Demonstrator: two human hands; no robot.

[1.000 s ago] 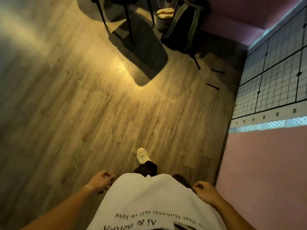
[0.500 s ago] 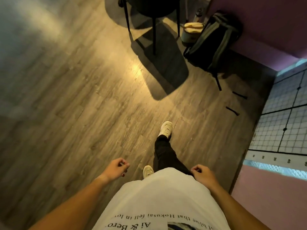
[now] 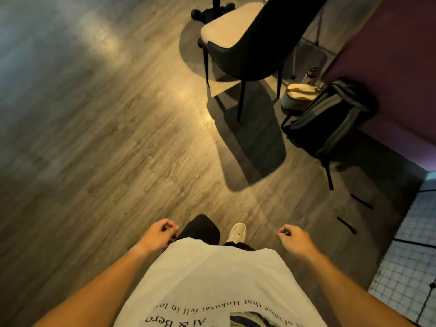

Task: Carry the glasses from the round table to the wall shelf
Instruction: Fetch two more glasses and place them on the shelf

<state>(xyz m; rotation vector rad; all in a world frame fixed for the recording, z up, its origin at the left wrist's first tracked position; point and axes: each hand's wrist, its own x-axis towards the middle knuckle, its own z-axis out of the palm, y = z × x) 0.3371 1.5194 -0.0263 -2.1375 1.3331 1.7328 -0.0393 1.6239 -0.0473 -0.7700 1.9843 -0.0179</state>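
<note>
Left hand (image 3: 160, 234) and right hand (image 3: 293, 237) curl loosely above grained planks (image 3: 118, 149).

Left hand (image 3: 160, 236), right hand (image 3: 295, 237) loosely curled, seemingly empty; chair (image 3: 240, 43), backpack (image 3: 330, 119) ahead on floor (image 3: 94, 138).

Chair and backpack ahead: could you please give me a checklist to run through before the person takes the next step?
1. Left hand free for glasses: ok, fingers loosely curled, holding nothing.
2. Right hand free: ok, holding nothing.
3. Floor directly ahead walkable: ok, only wood planks show up to the chair's shadow.
4. Chair out of the way: not ok, it stands ahead, slightly right.
5. Backpack strap away from feet: not ok, it trails on the floor at right, a likely trip risk.
6. Glasses and round table located: cannot tell, neither is in view.
</note>
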